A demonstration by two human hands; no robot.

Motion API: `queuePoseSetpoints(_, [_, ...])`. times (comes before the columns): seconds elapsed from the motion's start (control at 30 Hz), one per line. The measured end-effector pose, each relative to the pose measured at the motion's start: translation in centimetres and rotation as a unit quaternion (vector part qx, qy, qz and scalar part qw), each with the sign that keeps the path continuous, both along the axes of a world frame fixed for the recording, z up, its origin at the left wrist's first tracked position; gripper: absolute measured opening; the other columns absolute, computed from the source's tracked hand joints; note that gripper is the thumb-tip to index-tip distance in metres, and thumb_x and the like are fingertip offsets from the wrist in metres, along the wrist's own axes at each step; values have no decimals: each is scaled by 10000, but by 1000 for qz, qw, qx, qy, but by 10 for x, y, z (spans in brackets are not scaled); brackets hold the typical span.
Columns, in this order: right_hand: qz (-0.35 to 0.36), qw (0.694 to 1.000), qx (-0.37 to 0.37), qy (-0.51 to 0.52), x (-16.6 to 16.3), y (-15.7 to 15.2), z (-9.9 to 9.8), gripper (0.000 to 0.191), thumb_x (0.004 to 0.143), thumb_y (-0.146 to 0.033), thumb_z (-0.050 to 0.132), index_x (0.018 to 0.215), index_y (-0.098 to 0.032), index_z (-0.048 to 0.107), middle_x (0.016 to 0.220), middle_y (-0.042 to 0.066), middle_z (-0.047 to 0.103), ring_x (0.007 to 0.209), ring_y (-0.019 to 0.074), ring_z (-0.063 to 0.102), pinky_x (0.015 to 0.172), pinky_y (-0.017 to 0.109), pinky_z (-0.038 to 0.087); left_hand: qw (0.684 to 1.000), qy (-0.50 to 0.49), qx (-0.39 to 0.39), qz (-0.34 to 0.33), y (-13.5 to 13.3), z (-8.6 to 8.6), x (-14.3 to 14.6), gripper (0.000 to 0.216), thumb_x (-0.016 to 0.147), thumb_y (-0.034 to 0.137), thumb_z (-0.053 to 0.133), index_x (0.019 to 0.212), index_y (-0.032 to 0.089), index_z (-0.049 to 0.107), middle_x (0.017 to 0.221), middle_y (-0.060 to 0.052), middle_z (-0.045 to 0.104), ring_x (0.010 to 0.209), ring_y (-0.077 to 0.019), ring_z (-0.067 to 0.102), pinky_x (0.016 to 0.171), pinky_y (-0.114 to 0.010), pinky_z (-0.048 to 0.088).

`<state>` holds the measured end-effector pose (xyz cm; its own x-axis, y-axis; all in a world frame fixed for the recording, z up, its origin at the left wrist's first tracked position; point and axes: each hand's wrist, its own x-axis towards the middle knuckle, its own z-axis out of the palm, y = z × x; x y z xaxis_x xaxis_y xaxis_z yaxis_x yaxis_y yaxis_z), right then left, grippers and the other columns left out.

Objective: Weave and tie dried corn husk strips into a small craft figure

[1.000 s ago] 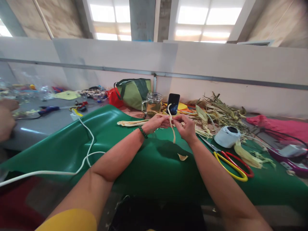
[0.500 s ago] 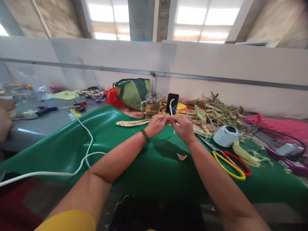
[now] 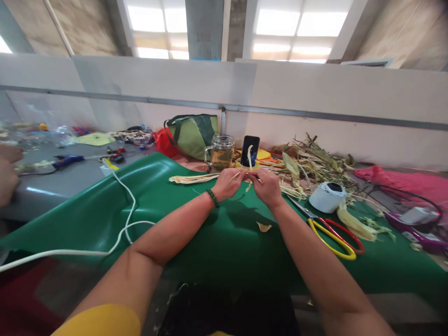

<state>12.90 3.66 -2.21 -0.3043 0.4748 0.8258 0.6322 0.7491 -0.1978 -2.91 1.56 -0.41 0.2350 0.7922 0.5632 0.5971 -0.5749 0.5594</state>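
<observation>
Closer together than earlier, left hand (image 3: 228, 182) and right hand (image 3: 267, 187), pinched closed, grip a strip (image 3: 249, 156) in front of the phone (image 3: 256, 145).

From one head-worn camera, we look forward and down across a glossy, green-sheeted surface (image 3: 213, 254), with our bare hands (image 3: 229, 183) fairly near at mid-frame and bright, rectangular, paned windows (image 3: 276, 23) farther off along the top of the frame.

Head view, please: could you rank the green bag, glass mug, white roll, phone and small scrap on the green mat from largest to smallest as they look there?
1. Green bag
2. Glass mug and white roll: too alike to rank, and the roll sits nearer
3. Phone
4. Small scrap
</observation>
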Motion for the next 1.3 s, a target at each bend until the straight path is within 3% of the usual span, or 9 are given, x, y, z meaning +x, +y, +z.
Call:
queuePoseSetpoints(0.23, [-18, 997, -74, -7, 0, 3, -4, 238, 909, -355, 462, 852, -203, 637, 780, 72, 694, 709, 218, 633, 642, 310, 442, 1000, -27, -6, 3, 3, -2, 0, 375, 921, 355, 389, 701, 161, 621, 725, -42, 675, 698, -142, 605, 686, -233, 448])
queuePoseSetpoints(0.37, [1, 995, -91, 31, 0, 5, -3, 214, 882, -384, 502, 872, -209, 624, 777, 55, 682, 701, 201, 629, 654, 305, 454, 994, -95, -29, -41, 10, 0, -2, 360, 901, 370, 428, 695, 140, 613, 693, -36, 645, 677, -132, 589, 683, -233, 449])
queuePoseSetpoints(0.53, [58, 987, -130, 76, -2, 8, -4, 202, 826, -363, 570, 941, -198, 584, 772, 43, 682, 697, 193, 648, 658, 318, 493, 968, -173, -128, -128, 19, -1, -6, 399, 812, 465, 559, 966, 109, 654, 749, -25, 631, 652, -99, 557, 607, -201, 429])
queuePoseSetpoints(0.7, [49, 981, -152, 112, -4, 9, -7, 198, 762, -353, 632, 858, -202, 548, 727, 27, 675, 674, 200, 662, 658, 345, 512, 947, -204, -214, -124, 21, -5, -9, 503, 828, 542, 494, 1053, 132, 679, 734, -28, 637, 678, -106, 581, 588, -184, 419])
queuePoseSetpoints(0.87, [97, 979, -151, 95, -4, 6, -5, 114, 823, -319, 554, 854, -215, 590, 837, 58, 712, 783, 213, 688, 707, 353, 530, 944, -205, -222, -132, 20, -5, -10, 487, 777, 564, 561, 944, 130, 706, 751, -46, 668, 695, -118, 602, 597, -185, 436])
queuePoseSetpoints(0.97, [61, 986, -129, 84, -3, 2, -1, 141, 830, -341, 564, 825, -216, 629, 803, 49, 717, 745, 209, 677, 689, 341, 516, 942, -204, -222, -148, 16, -2, -9, 440, 746, 532, 621, 943, 148, 703, 791, -41, 688, 726, -125, 620, 620, -193, 450])
queuePoseSetpoints(1.1, [14, 993, -95, 75, -3, -1, 2, 178, 839, -343, 569, 759, -207, 652, 764, 41, 713, 685, 185, 641, 672, 309, 482, 921, -276, -237, -138, 11, 2, -7, 400, 805, 485, 585, 967, 135, 695, 790, -57, 701, 760, -135, 642, 690, -226, 471])
queuePoseSetpoints(1.3, [6, 996, -75, 57, -4, -1, 1, 198, 856, -330, 548, 750, -203, 658, 725, 40, 688, 639, 175, 597, 623, 288, 441, 884, -335, -295, -137, 10, 6, -8, 385, 798, 483, 598, 802, 111, 698, 551, -16, 619, 531, -94, 555, 568, -216, 423])
